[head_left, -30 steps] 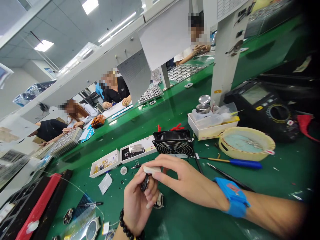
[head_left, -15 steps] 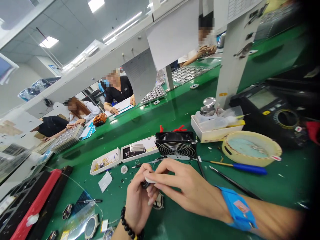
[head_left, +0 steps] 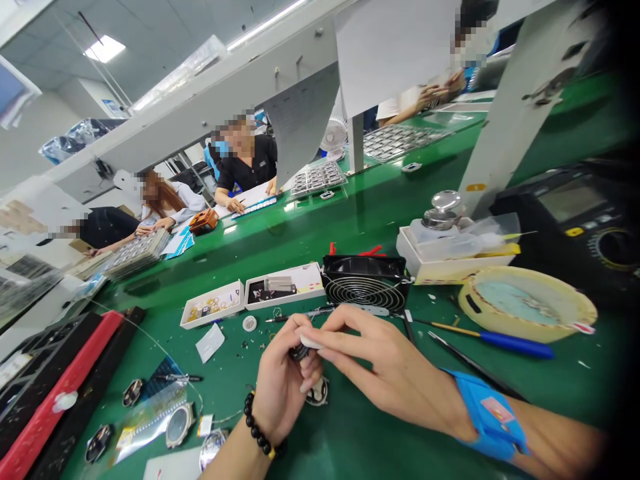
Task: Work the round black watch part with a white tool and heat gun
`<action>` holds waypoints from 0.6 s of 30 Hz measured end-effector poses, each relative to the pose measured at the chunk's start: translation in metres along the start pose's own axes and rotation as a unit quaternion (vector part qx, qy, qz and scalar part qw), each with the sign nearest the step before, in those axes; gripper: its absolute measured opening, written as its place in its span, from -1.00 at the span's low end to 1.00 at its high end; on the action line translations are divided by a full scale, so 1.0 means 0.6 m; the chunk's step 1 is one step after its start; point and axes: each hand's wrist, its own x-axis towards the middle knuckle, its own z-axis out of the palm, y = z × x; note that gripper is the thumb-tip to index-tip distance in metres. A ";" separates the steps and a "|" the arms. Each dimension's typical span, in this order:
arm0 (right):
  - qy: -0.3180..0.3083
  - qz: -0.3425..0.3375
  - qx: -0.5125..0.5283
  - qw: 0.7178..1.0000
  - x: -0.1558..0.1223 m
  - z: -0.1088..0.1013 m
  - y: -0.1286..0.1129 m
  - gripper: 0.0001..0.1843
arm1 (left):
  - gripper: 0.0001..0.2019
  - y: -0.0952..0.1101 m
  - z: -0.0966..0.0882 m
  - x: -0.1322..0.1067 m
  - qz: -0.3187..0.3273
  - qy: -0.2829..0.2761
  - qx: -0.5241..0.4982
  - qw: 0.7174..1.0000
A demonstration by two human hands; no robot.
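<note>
My left hand (head_left: 283, 387), with a black bead bracelet (head_left: 259, 425) on its wrist, grips a small dark round part (head_left: 300, 353), probably from a watch, and the fingers hide most of it. My right hand (head_left: 370, 353) comes in from the right and pinches a small white piece (head_left: 311, 343) between finger and thumb. That piece rests against or very close to the dark part. A blue wrist strap (head_left: 490, 417) circles my right wrist. Just below my fingers, a round watch case (head_left: 318, 393) lies on the green bench mat (head_left: 350, 440).
A black cooling fan (head_left: 365, 283) and white parts trays (head_left: 283, 283) stand beyond my hands. To the right lie a blue-handled screwdriver (head_left: 517, 345), a round yellow dish (head_left: 525, 303) and a multimeter (head_left: 575, 213). Watch cases (head_left: 180, 424) lie at lower left. Co-workers (head_left: 245, 163) sit along the far bench.
The whole view has swung, so the bench items sit further right in the frame. My hands have drawn closer, and the white piece now sits nearer the dark part.
</note>
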 end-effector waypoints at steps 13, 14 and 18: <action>-0.009 -0.012 -0.001 1.000 0.005 0.001 0.003 -0.60 | -0.92 0.002 -0.004 0.002 -0.008 -0.003 -0.001 1.000; -0.012 -0.016 0.002 1.000 0.005 0.001 0.002 -0.59 | -0.93 0.002 -0.004 0.002 -0.008 0.000 0.000 1.000; -0.012 -0.016 0.007 1.000 0.005 0.002 0.001 -0.56 | -0.92 0.003 -0.005 0.001 -0.008 0.009 0.008 1.000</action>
